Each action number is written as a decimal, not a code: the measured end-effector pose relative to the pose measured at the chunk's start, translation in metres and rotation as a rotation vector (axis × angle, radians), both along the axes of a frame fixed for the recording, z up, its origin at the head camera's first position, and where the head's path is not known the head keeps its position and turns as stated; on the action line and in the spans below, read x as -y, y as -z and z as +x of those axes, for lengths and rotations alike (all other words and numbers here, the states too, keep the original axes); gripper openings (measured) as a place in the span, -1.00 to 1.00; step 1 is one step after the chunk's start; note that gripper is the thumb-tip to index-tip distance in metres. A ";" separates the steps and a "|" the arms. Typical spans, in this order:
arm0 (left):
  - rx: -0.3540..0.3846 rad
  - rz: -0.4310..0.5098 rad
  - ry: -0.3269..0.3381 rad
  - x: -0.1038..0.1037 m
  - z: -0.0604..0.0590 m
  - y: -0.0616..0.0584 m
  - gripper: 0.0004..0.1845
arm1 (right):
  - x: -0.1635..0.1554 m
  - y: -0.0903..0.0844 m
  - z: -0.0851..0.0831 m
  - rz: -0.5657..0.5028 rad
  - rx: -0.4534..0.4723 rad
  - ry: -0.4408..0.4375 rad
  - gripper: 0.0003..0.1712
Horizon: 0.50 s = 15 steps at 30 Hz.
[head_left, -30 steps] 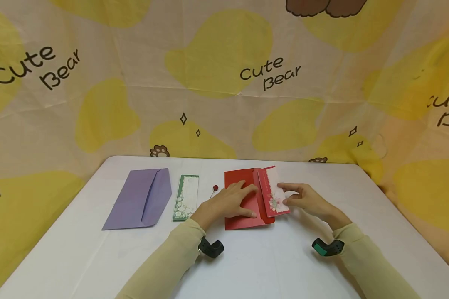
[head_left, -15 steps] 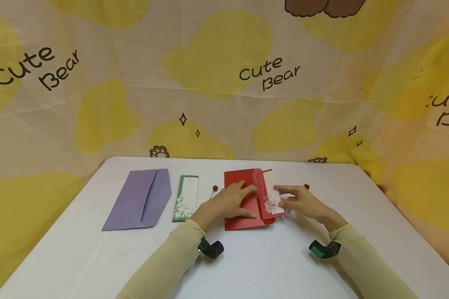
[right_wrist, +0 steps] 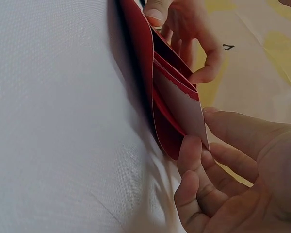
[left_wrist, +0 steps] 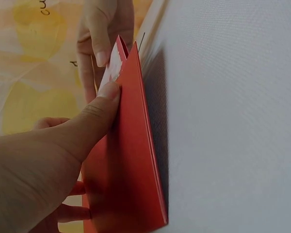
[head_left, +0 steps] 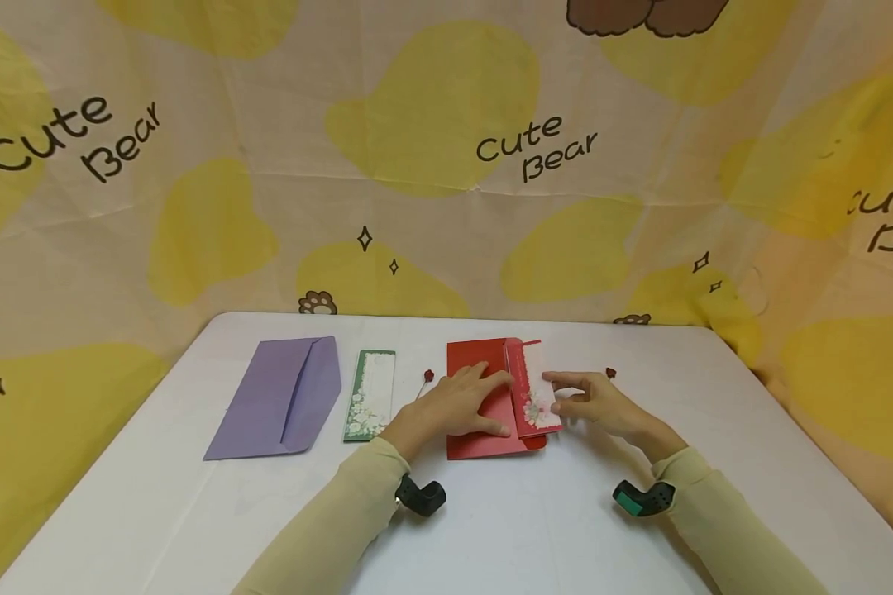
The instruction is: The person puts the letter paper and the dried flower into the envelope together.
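Left hand (head_left: 454, 406) lies flat on the red envelope (head_left: 484, 401), fingers straight, thumb pressing by its open flap. Right hand (head_left: 599, 403) pinches the floral red card (head_left: 537, 397), which sits half inside the envelope mouth, so its inner end is hidden. Both lie mid-bench (head_left: 565, 537). Further left: green card (head_left: 370, 392), purple envelope (head_left: 283, 397).

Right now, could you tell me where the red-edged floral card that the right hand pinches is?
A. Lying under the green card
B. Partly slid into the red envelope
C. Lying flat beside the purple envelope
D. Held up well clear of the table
B: the right hand pinches the floral card, whose left part sits inside the red envelope that the left hand presses down.
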<state>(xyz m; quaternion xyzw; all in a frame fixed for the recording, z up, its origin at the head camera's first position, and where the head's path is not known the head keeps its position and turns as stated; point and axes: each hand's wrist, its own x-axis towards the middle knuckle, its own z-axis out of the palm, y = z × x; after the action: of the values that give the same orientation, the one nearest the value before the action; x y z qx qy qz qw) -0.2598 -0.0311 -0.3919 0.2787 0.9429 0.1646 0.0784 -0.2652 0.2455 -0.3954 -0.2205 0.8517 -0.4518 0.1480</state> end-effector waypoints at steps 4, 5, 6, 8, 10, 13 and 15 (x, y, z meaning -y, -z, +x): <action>-0.004 -0.002 -0.005 0.000 0.000 -0.001 -0.19 | 0.002 0.000 -0.001 0.002 -0.008 -0.011 -0.31; -0.004 -0.003 -0.005 0.000 0.000 -0.001 -0.20 | 0.003 0.001 -0.002 0.003 -0.005 -0.008 -0.31; -0.004 -0.003 -0.004 0.000 0.001 -0.001 -0.20 | 0.003 0.000 -0.002 0.001 0.000 -0.007 -0.31; -0.001 -0.003 -0.003 0.000 0.001 -0.002 -0.20 | 0.004 0.001 -0.002 -0.006 0.010 -0.013 -0.31; -0.003 -0.003 -0.001 0.000 0.002 -0.002 -0.20 | 0.005 0.001 -0.003 -0.009 0.018 -0.013 -0.31; -0.001 -0.003 -0.001 0.000 0.002 -0.001 -0.19 | 0.007 0.002 -0.005 -0.014 0.019 -0.018 -0.30; 0.000 -0.003 -0.003 0.001 0.002 0.000 -0.19 | 0.009 0.002 -0.007 -0.019 0.020 -0.019 -0.30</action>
<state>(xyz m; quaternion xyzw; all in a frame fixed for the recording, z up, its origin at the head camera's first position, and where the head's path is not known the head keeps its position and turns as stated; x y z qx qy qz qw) -0.2583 -0.0317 -0.3916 0.2772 0.9436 0.1635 0.0784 -0.2719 0.2366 -0.3972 -0.2254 0.8437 -0.4606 0.1587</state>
